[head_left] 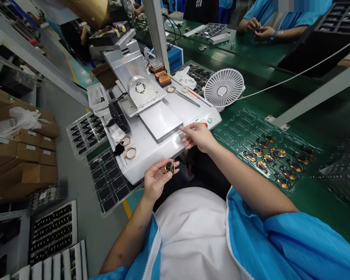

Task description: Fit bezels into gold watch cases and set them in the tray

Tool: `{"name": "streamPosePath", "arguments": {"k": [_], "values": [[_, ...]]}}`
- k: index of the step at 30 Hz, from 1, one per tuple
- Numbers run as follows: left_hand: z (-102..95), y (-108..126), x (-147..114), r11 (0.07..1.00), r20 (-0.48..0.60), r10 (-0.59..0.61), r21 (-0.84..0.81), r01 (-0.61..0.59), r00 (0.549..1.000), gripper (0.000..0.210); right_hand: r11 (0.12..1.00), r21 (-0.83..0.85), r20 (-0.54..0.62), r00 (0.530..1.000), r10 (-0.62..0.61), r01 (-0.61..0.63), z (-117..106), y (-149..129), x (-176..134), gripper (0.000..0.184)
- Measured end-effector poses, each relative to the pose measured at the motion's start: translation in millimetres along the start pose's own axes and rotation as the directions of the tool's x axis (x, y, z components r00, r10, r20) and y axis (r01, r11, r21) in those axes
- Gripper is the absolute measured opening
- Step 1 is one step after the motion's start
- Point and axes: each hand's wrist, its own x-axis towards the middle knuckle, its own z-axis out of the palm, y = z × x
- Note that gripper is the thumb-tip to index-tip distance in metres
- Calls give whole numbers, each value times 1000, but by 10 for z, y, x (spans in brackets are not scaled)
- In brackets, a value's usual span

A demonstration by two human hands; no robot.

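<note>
My left hand (pixel 156 179) is closed around a small round part (pixel 169 167), dark in the middle with a gold-coloured rim, like a watch case. It is held in front of the white machine base (pixel 146 165). To its right, my right hand (pixel 198 137) has thumb and forefinger pinched together at the front edge of a flat metal plate (pixel 161 120). Whatever the pinch holds, if anything, is too small to make out. Two gold-coloured rings (pixel 130 153) lie on the base near a black piece of cloth (pixel 118 149).
A metal fixture (pixel 140 87) rises behind the plate. Tweezers (pixel 188 99) lie near a white fan (pixel 224 89). At right, a clear tray (pixel 236 128) carries several round gold-and-black parts. Trays of dark squares (pixel 109 181) stand at left. A co-worker's hands (pixel 259 31) are across the table.
</note>
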Motion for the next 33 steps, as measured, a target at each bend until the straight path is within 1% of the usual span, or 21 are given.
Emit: {"name": "streamPosePath", "arguments": {"k": [1,3,6,8,10,11,12,14,15,17,20,25,28,31,33], "values": [[-15,26,-7,1000,19,-25,19,25,999,42,1000,0,-48,999,-7,7,-9,-67,82,35],[-42,53,-16,997,27,-12,81,10,1000,55,1000,-16,-93,996,-13,11,-10,-165,196,28],[-56,45,-15,970,22,105,216,-107,994,78,998,-35,-118,991,-60,56,5,-221,229,26],[-48,24,-15,920,29,203,338,-200,979,86,993,-24,-116,986,-121,119,11,-202,153,28],[-31,-1,-24,843,44,282,465,-269,959,87,984,-5,-68,982,-176,176,10,-136,4,31],[-21,-14,-30,802,52,313,521,-293,948,86,983,-4,-12,983,-186,186,10,-86,-92,35],[-10,-27,-38,762,60,338,568,-311,939,84,984,-12,60,982,-178,179,9,-25,-196,39],[13,-49,-48,703,85,379,621,-347,921,84,990,-57,212,970,-115,130,10,113,-404,47],[24,-57,-51,686,100,393,630,-364,914,85,991,-85,268,960,-74,100,12,184,-496,49],[46,-64,-49,673,127,408,627,-391,904,90,990,-133,320,947,-10,55,21,306,-636,50],[75,-52,-41,662,145,423,625,-414,894,93,986,-168,318,948,32,23,39,409,-727,50],[90,-15,-50,645,156,424,640,-418,892,89,980,-195,290,957,15,43,48,427,-725,49],[82,-21,-70,646,144,420,646,-407,896,86,975,-213,281,960,-1,64,58,449,-712,49],[94,-71,-84,670,122,407,634,-387,905,83,976,-201,248,968,-29,81,68,510,-712,49],[119,-123,-81,701,133,387,601,-384,913,82,985,-158,280,960,-27,74,26,567,-724,49]]}}
